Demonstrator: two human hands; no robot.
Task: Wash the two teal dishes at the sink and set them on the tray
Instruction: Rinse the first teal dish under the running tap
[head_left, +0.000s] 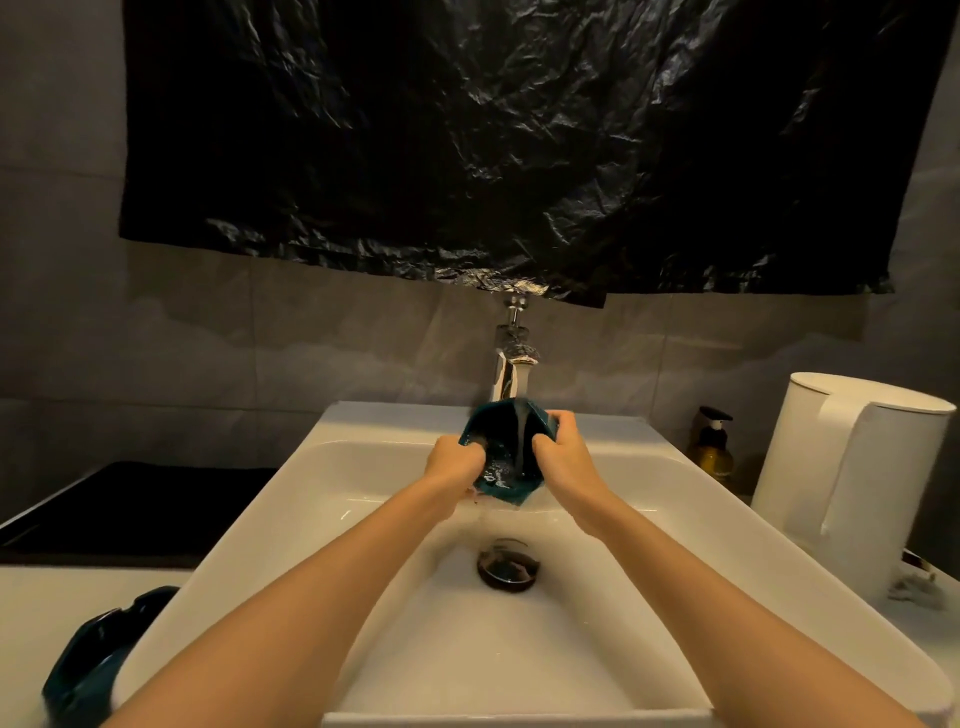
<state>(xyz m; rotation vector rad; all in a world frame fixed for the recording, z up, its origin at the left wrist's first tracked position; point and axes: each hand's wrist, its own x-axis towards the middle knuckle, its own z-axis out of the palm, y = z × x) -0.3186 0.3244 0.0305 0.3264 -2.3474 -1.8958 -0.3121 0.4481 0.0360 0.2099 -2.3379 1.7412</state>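
I see a teal dish (493, 431) under the running tap (511, 371).
The left hand (457, 465) and right hand (561, 449) both curl around its edges.

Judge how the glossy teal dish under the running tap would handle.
Probably slippery: water streams over the glossy teal dish, gripped by left hand and right hand. Likely stiff: its rim holds shape. Possibly fragile against the hard white sink.

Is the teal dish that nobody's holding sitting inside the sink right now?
No, the unheld teal dish lies on the white counter left of the sink, outside the basin.
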